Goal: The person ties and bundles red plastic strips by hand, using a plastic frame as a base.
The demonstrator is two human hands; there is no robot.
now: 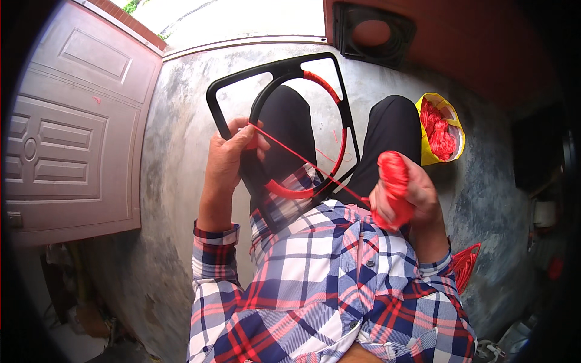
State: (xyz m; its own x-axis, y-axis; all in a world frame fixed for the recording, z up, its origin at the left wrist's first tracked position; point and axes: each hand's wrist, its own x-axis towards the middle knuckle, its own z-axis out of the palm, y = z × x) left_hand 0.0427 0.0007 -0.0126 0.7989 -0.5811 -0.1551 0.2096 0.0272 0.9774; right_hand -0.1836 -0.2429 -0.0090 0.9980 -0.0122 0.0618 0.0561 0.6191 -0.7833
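A black square frame with a round ring inside it (346, 115) rests tilted over my lap and left knee. Red cord covers parts of the ring, at its upper right, right side and bottom. My left hand (225, 156) grips the left side of the frame, thumb and fingers pressed where the cord meets the ring. From there a thin red strand (284, 147) runs taut down across the ring's opening to my right. My right hand (419, 192) is closed around a thick bundle of red cord (393, 181), held in front of my body beside my right thigh.
A yellow bag (427, 156) holding red cord (437, 136) stands on the floor beyond my right knee. More red cord (465, 266) lies by my right elbow. A black square piece with a round hole (345, 39) is at the far wall; a panelled door (78, 127) stands left.
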